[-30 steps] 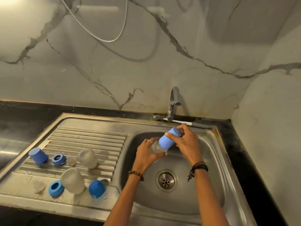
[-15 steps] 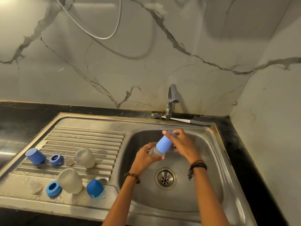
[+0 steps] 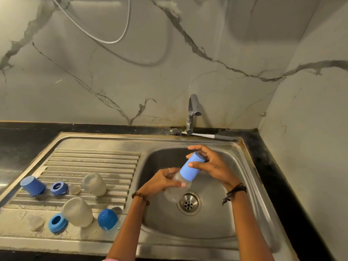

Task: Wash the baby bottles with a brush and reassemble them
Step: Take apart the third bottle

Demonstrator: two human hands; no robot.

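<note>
- Clear plastic baby bottle (image 3: 176,191) with a light-blue cylindrical cap (image 3: 191,167): held tilted over the stainless-steel sink basin (image 3: 216,223), centre of frame, just above the round drain (image 3: 188,202).
- Left hand (image 3: 162,182): fingers curled round the clear body.
- Right hand (image 3: 211,165): fingers and thumb grip the cap.
- Bottle brush (image 3: 199,134): lying behind the tap (image 3: 192,113), upper centre.
- Ribbed drainboard (image 3: 94,162), lower left: two inverted clear bottles, blue caps and rings, lying apart.

Left wrist (image 3: 140,198): brown bead bracelet; ring on finger. Right wrist (image 3: 234,192): black cord bracelets. Arms bare.
</note>
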